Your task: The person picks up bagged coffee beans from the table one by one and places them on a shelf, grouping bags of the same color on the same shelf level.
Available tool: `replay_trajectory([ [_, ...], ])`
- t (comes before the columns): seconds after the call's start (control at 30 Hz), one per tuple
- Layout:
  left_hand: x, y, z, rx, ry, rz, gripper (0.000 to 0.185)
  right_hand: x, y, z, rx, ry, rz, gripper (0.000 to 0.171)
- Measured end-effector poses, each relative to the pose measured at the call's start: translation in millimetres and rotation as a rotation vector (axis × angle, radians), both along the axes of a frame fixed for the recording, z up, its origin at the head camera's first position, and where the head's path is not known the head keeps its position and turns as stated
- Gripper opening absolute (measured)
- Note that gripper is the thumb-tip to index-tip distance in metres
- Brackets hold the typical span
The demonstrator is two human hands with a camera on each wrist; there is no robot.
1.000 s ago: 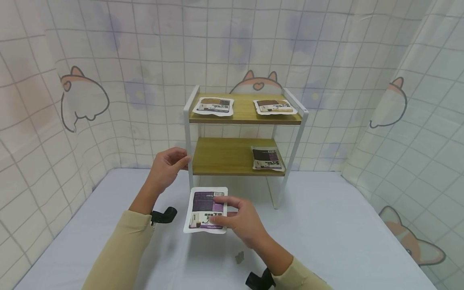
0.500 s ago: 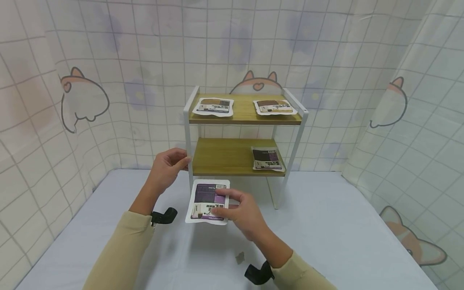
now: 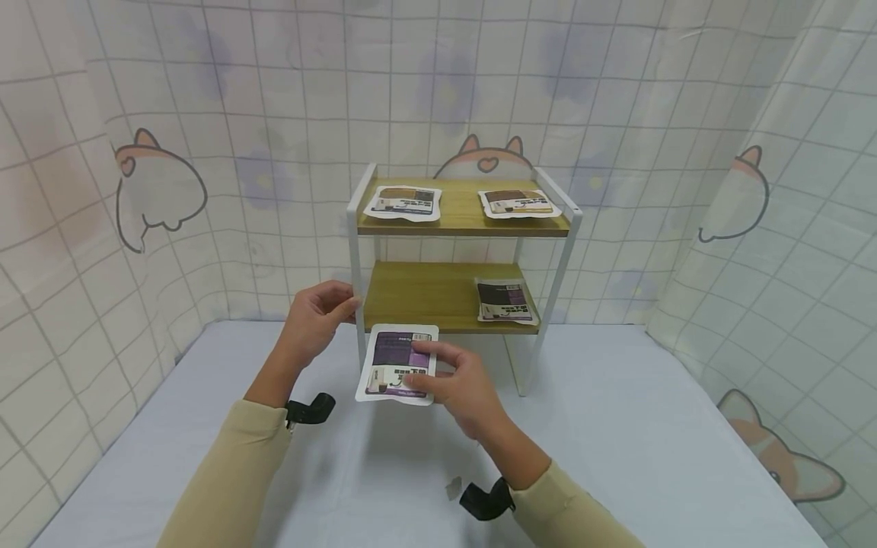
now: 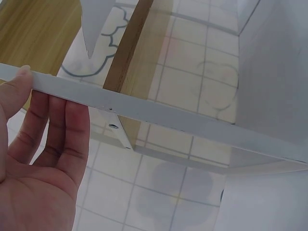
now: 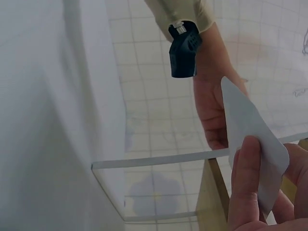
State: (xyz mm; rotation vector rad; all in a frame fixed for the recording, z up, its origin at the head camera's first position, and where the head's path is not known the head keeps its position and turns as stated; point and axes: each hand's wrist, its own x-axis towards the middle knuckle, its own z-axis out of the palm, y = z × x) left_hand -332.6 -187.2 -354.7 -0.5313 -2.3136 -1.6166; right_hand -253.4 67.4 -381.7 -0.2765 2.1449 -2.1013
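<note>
My right hand [image 3: 460, 387] pinches a flat white-edged pouch [image 3: 392, 358] with a purple label, thumb on its printed face. The pouch hangs tilted in the air just in front of the lower shelf's front left edge. In the right wrist view the pouch's plain pale back [image 5: 250, 127] shows, fingers against it. My left hand [image 3: 315, 316] grips the front left white post of a two-tier rack [image 3: 425, 293]. The left wrist view shows thumb and fingers on either side of that post [image 4: 159, 111].
Two pouches lie on the top shelf, a left pouch [image 3: 404, 202] and a right pouch [image 3: 519, 203]. A dark purple pouch [image 3: 505, 301] lies at the lower shelf's right end. A small grey patch [image 3: 453, 488] shows on the white tabletop [image 3: 617, 449]. Grid-patterned curtains [image 3: 294, 99] surround the table.
My right hand has raised the pouch and moved it forward, toward the lower shelf and slightly right. The left hand stays on the post.
</note>
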Motion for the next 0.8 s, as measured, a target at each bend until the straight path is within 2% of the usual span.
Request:
replay_trajectory([
  [0.27,0.2,-1,0.3,-0.009,-0.004,0.012,0.028,-7.0,-2,2.7,0.003,-0.007,-0.036,0.049],
  [0.63,-1.1,-1,-0.3,-0.009,-0.002,0.014,0.023,-16.7,-6,3.3,-0.097,-0.02,-0.031,0.043],
  [0.8,0.1,0,1.1,-0.002,-0.007,0.008,0.023,-19.5,-6,3.5,-0.106,-0.02,-0.036,0.041],
])
